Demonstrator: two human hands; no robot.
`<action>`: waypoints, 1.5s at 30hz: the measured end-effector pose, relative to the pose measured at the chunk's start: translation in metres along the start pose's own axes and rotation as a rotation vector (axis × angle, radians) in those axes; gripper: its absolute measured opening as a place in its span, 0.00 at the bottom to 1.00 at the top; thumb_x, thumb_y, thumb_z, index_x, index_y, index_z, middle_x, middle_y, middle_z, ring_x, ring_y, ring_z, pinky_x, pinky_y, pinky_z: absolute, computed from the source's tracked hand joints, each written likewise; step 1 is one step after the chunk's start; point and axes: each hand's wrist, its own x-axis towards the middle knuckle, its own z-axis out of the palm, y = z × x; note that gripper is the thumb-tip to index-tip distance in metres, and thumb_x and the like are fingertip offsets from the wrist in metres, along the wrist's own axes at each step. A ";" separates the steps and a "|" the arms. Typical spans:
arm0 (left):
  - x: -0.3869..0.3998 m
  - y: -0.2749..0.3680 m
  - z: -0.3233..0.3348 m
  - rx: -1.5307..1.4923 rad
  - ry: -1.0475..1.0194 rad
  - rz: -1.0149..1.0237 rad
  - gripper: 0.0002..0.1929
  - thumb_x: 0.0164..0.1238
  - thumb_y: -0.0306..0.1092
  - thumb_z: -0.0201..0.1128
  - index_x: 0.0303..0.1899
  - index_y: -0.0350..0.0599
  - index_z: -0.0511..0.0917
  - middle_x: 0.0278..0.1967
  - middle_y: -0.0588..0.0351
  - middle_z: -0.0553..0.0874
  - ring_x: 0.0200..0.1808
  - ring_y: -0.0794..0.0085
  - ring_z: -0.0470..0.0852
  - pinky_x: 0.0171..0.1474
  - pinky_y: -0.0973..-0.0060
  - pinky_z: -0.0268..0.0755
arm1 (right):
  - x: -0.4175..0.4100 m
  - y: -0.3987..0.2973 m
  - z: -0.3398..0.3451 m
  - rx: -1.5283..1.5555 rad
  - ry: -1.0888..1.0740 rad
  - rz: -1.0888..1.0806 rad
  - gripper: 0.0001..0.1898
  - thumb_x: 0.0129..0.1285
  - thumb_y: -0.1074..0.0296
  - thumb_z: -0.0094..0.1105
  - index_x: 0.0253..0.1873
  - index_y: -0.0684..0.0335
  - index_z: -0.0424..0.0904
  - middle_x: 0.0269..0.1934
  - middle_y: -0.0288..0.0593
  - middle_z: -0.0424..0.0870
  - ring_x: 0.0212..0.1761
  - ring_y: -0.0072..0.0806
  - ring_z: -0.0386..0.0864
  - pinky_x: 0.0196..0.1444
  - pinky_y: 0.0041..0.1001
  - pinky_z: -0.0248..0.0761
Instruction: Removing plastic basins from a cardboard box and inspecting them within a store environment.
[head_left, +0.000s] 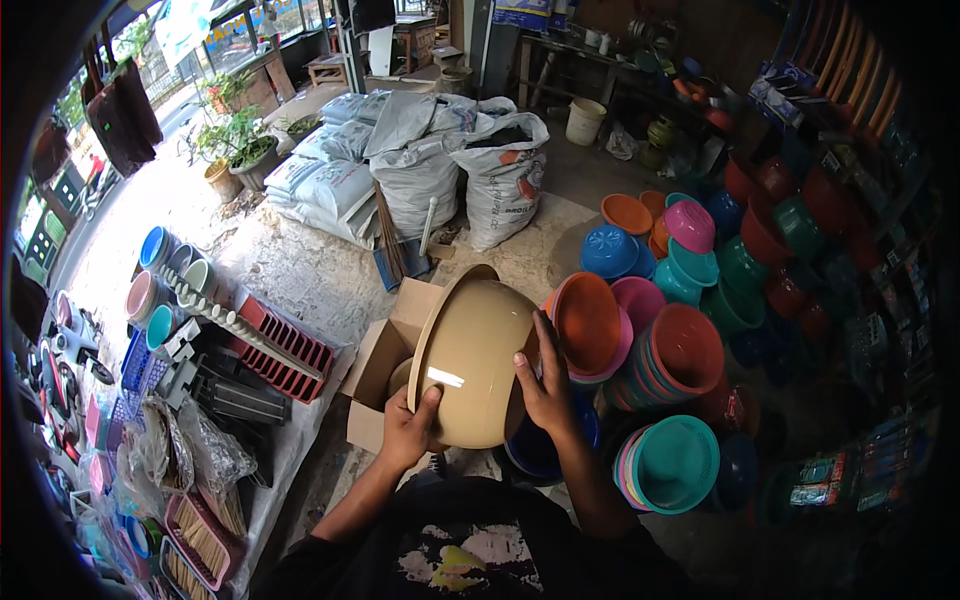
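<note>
A glossy beige plastic basin (484, 360) is tilted on its side in front of my body, its rim to the left and its base to the right. My left hand (409, 427) grips the rim at the lower left, thumb on the outer wall. Against the base side lies my right hand (546, 386), thumb and fingers spread as it helps hold the basin. Behind and left of it stands an open cardboard box (369, 361). Another beige rounded piece (400, 375) shows inside the box, mostly hidden by the held basin.
Stacked colourful buckets (686, 349) and a stack of teal baskets (667, 465) stand close on the right. White sacks (499, 187) and a broom (388, 232) are ahead. On the left, a red plastic rack (285, 352) lies among household goods on a plastic sheet (289, 457).
</note>
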 end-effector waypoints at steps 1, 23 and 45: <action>-0.001 0.000 0.005 0.000 0.008 0.000 0.18 0.76 0.44 0.59 0.47 0.35 0.80 0.37 0.59 0.86 0.38 0.81 0.81 0.41 0.79 0.75 | -0.001 -0.003 0.001 0.004 -0.007 -0.002 0.34 0.73 0.56 0.53 0.75 0.71 0.53 0.72 0.66 0.60 0.75 0.54 0.58 0.75 0.42 0.51; 0.023 -0.025 -0.014 -0.815 0.225 -0.451 0.25 0.80 0.53 0.47 0.63 0.44 0.71 0.58 0.53 0.81 0.57 0.63 0.82 0.59 0.62 0.76 | -0.105 0.137 0.033 1.368 0.137 0.928 0.25 0.76 0.48 0.40 0.64 0.61 0.72 0.59 0.45 0.80 0.59 0.37 0.80 0.63 0.39 0.73; 0.053 -0.191 -0.046 -1.106 -0.290 -0.698 0.25 0.80 0.47 0.44 0.68 0.43 0.68 0.65 0.47 0.76 0.62 0.56 0.79 0.62 0.54 0.74 | -0.086 0.029 0.022 0.227 0.332 0.426 0.15 0.80 0.58 0.42 0.50 0.65 0.71 0.37 0.34 0.75 0.39 0.17 0.70 0.45 0.21 0.66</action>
